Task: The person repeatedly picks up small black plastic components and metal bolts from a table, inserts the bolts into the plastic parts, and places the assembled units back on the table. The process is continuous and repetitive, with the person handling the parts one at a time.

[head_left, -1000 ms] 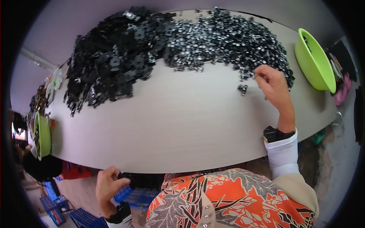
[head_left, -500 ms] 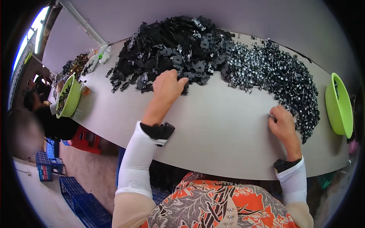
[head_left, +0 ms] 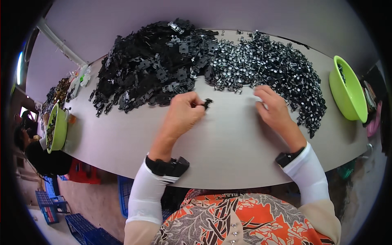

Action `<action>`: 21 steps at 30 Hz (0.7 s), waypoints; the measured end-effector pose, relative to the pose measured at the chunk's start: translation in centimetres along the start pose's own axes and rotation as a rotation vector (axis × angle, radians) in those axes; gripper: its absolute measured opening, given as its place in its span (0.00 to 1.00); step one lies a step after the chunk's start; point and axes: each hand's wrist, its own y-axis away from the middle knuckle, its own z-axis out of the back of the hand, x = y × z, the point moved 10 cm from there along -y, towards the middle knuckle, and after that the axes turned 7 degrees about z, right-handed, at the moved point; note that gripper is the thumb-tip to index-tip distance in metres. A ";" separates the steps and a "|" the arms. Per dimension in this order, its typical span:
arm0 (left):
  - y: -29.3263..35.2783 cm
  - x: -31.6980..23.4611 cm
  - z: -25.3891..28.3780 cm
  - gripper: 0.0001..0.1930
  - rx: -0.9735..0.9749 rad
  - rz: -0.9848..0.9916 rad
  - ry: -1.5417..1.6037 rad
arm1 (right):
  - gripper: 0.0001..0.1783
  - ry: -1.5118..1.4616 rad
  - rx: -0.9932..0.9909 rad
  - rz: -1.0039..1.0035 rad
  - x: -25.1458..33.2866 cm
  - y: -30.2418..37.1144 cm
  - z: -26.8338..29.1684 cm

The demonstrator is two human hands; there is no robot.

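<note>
My left hand [head_left: 185,112] is pinched on a small black plastic part [head_left: 208,103], whose end sticks out past the fingertips. It is over the table, just in front of a large heap of black plastic parts [head_left: 143,69]. Across from it, my right hand [head_left: 273,108] has its fingers bent and its thumb apart from them, with nothing visible in the gap. Near its fingertips lies the front edge of a pile of small metal-and-black pieces with round shiny heads [head_left: 265,65].
A light green basin [head_left: 349,92] stands at the right end of the table [head_left: 228,159]. Another green basin [head_left: 60,128] with small parts is at the left, near a co-worker in dark clothing [head_left: 47,157]. Blue plastic crates [head_left: 87,228] and a red stool [head_left: 81,171] are on the floor.
My left hand has drawn back from the black heap with a black part in it. My right hand has shifted left and its thumb has parted from the fingers. The whole view has turned.
</note>
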 end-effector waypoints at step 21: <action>1.2 2.3 -7.8 0.11 0.370 0.338 0.758 | 0.12 0.039 0.289 0.061 -0.4 0.0 -4.6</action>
